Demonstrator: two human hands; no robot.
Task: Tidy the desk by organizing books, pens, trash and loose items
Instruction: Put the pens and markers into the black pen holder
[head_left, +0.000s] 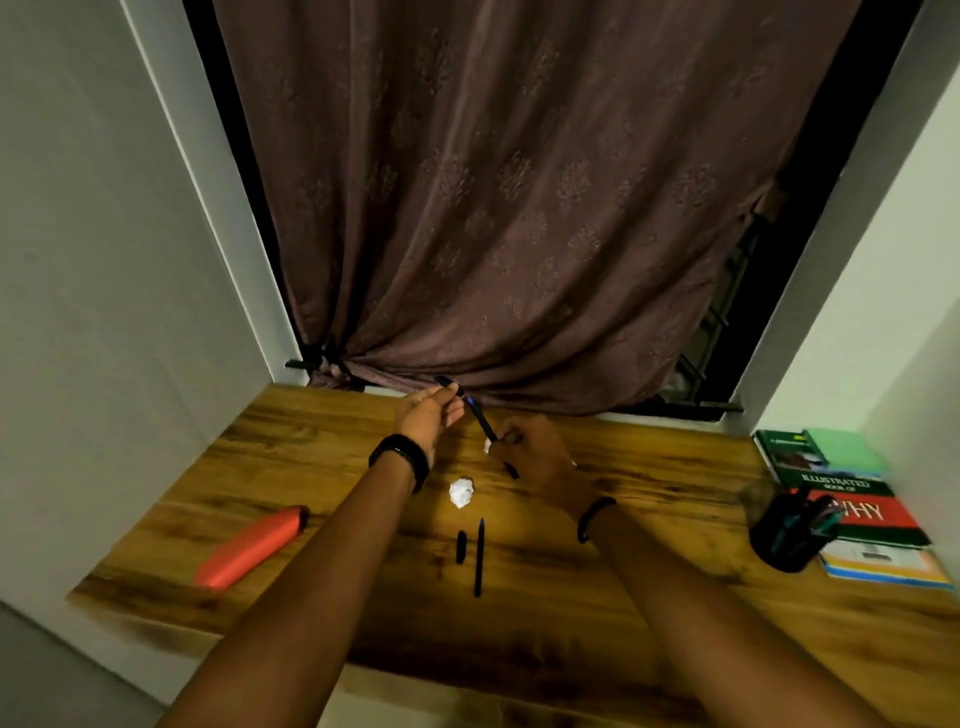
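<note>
- Near the middle of the frame, the right hand (524, 452) is closed around the lower part of a dark pen (482, 423), which tilts up and to the left with its blue tip bare.
- Just up and left of it, the left hand (428, 415) pinches the pen cap (445, 383) between fingertips, close to the tip but apart from it.
- Both arms reach in from the bottom of the frame, each with a dark band at the wrist.
- Below the hands on the wooden bench (649, 519) lie one crumpled paper ball (461, 492), a second uncapped pen (479, 557) and its loose cap (461, 546) just beside it.
- A small white scrap (488, 446) shows beside the right hand; what it is cannot be told.
- At the right edge, a black pen holder (789, 530) holds several pens; their count is blurred.
- Behind it sits a stack of books (852, 499), at least three.
- At lower left one orange bottle (249, 545) lies on its side.
</note>
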